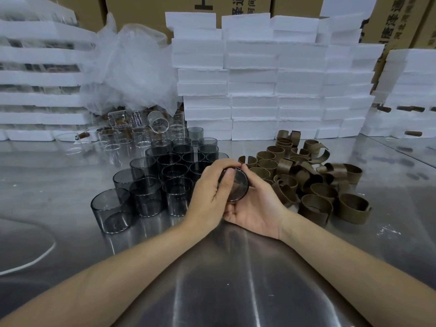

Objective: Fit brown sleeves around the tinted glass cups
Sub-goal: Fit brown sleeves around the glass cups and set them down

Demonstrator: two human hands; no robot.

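In the head view both hands meet over the middle of the steel table and hold one tinted glass cup on its side, its mouth turned toward the camera. The left hand curls over it from the left and the right hand cradles it from below, palm up. Whether a sleeve already sits round this cup I cannot tell, since the fingers cover most of its wall. The main risk, as I judge it, is slip. The glass is smooth and held off the table, so a hard push or twist to seat a tight sleeve could shoot it out of the grip onto the steel. The standing tinted cups crowd just beside the left hand and wrist, so a jerk of that hand or a sweep of the forearm could knock several together and chip them. The brown sleeves lie in a loose heap close to the right hand. They look like split, springy bands, so one may open again or go on crooked if pressed unevenly. Clear glass vessels and stacked foam blocks stand farther back, well away from the work.
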